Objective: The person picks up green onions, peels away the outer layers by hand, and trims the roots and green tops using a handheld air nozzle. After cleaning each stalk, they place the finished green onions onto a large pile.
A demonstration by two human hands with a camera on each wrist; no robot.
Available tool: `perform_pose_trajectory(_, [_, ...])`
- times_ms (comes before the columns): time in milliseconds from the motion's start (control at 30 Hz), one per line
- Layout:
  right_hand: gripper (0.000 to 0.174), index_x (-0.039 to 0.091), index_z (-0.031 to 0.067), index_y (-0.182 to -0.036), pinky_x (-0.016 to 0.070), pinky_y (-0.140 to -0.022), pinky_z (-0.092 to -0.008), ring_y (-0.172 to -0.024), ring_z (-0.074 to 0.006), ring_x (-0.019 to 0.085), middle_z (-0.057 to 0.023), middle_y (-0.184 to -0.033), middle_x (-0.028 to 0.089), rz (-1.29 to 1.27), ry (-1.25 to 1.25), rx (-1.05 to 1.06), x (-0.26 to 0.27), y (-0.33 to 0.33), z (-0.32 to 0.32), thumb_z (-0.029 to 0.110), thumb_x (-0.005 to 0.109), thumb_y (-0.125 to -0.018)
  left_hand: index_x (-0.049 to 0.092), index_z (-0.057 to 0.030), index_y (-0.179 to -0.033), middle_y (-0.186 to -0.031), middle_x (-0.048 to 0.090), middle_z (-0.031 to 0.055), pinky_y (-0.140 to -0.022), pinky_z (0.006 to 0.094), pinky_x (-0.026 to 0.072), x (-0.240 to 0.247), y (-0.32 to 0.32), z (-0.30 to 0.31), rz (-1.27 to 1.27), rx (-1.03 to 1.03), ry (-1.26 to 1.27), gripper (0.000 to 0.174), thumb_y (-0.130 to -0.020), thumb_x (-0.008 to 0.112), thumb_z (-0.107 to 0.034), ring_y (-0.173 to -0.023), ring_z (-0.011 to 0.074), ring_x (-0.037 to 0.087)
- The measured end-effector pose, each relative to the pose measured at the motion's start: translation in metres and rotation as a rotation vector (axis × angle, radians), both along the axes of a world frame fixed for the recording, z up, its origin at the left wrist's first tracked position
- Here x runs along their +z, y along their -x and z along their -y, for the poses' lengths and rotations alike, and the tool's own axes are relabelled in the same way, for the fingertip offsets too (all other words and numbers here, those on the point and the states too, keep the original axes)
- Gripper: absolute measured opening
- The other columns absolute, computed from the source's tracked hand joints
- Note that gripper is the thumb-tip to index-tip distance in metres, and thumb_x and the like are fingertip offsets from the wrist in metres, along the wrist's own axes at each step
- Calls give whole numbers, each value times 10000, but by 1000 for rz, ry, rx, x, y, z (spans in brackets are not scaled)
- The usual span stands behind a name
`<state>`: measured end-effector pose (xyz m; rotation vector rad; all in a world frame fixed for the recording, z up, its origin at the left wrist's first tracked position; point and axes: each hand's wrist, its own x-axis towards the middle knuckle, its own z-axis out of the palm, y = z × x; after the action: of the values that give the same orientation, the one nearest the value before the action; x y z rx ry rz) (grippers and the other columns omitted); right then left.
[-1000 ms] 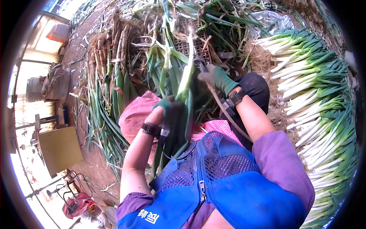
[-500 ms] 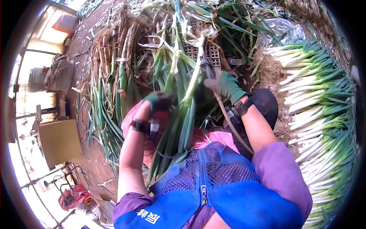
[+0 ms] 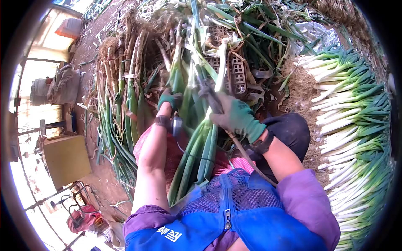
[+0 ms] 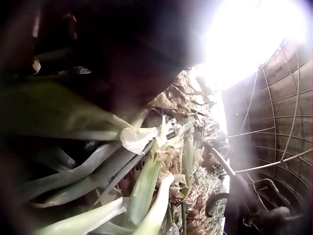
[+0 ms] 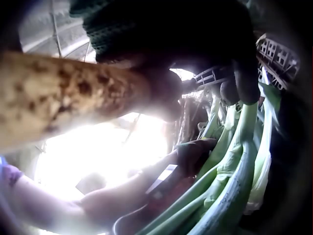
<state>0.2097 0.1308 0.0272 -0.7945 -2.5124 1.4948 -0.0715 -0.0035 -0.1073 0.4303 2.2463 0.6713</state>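
My gloved right hand grips a dark hose nozzle, whose brown hose runs back past my knee. In the right wrist view its fingers lie right at the pale stalk of a green onion. Long leaves of peeled green onions lean across my lap, white stalks pointing away. My gloved left hand is at the near side of a heap of unpeeled green onions; its fingers are dark and blurred, and I cannot tell whether they hold a stalk.
A long row of cleaned green onions lies at my right, with dry roots along its edge. Ahead stands a plastic crate among loose leaves. A yellowish board and a red bag are off left.
My left hand has left the green onions on my lap and moved left and forward to the heap. My right hand, holding the nozzle, has come nearer and left, over the white stalk.
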Motion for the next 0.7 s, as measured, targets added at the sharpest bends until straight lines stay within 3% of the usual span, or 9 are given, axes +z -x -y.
perform_pose_trajectory(33, [453,573,31,-1107,495,-711,-412,-760,-332,624,-203,-862,621,-4,23,-2,1,-1,1,264,688,-736,618,-8,-1093,-856,674,52,-620,283,496,24,-26,-6,22,59,-138,338,-816,710,-180,-671,116,585])
perform_pose_trajectory(167, [427,575,24,-1090,504,-680,-391,-721,-292,623,-168,-826,630,19,-11,-64,-3,-5,-1,256,699,-753,629,-2,-1123,-892,680,47,-685,296,500,59,-78,-8,-156,-352,-86,392,-792,738,-182,-749,136,607])
perform_pose_trajectory(200, [430,575,22,-1084,507,-686,-389,-727,-286,626,-159,-821,636,9,-23,-115,-18,-5,-4,271,702,-758,597,2,-1190,-939,683,57,-736,305,505,30,-69,-1,4,-285,-185,448,-797,736,-163,-803,156,621])
perform_pose_trajectory(267, [485,573,17,-1111,519,-701,-380,-753,-265,636,-128,-823,651,29,55,-188,-22,-3,-22,340,708,-774,548,1,-1247,-946,676,60,-752,283,511,16,-55,-1,268,-146,-292,501,-797,729,-124,-819,154,625])
perform_pose_trajectory(300, [518,570,18,-1142,521,-711,-386,-773,-271,643,-135,-888,663,110,-37,-208,-13,-4,-29,358,705,-775,536,-1,-1255,-929,674,55,-751,275,514,18,-51,-7,430,-58,-334,507,-797,724,-110,-816,155,628])
perform_pose_trajectory(433, [537,553,-9,-1185,519,-741,-410,-796,-290,653,-161,-898,675,180,19,-165,-4,-3,-28,313,690,-778,590,-18,-1201,-886,667,40,-678,275,516,12,-36,-26,615,92,-357,415,-860,695,-231,-768,129,627])
perform_pose_trajectory(533, [523,544,-3,-1190,516,-735,-405,-766,-333,647,-206,-835,651,167,25,-44,-18,-8,-10,265,680,-763,611,-29,-1195,-898,672,30,-681,271,513,2,-56,-38,412,93,-206,386,-880,688,-240,-773,120,626])
perform_pose_trajectory(667, [508,555,23,-1172,509,-729,-424,-769,-349,644,-223,-824,632,248,13,33,-3,-25,-2,250,684,-736,661,-50,-1161,-1044,698,110,-812,318,513,-3,-67,-46,328,-186,-136,417,-880,655,-358,-923,202,657])
perform_pose_trajectory(700, [513,555,21,-1172,508,-726,-426,-771,-356,644,-227,-825,632,242,0,74,3,-31,1,249,685,-732,665,-61,-1157,-1049,697,106,-818,315,515,-8,-67,-47,415,-72,-241,388,-885,648,-337,-939,200,652])
